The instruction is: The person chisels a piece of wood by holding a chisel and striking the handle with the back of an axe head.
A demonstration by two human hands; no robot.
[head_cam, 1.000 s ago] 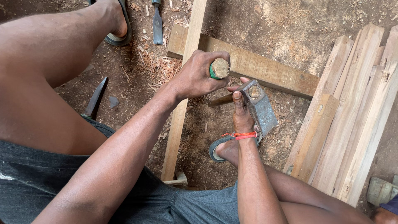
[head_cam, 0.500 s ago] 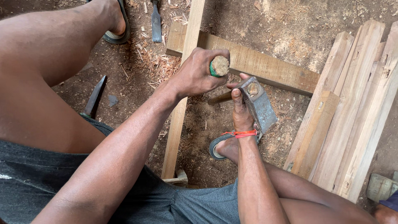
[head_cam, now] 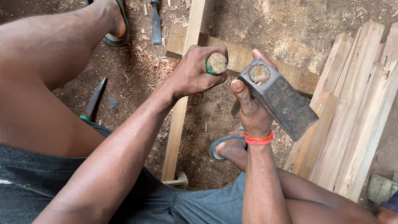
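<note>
Mostly our left hand hides the chisel; only its frayed, round butt and a green ring show, fingers clenched around it above the plank. Our right hand grips the hammer, its handle hidden, just beside the chisel.

Grey steel hammer; green-collared chisel handle; red-orange wristband; pale tan planks; grey shorts.

The left hand is closed round a chisel with a green collar and a worn wooden butt, held upright over a crossed pair of wooden battens. The right hand clutches a steel hammer just beside the butt, apparently not touching it. Two more chisels lie on the dirt floor, planks stacked at right.
</note>
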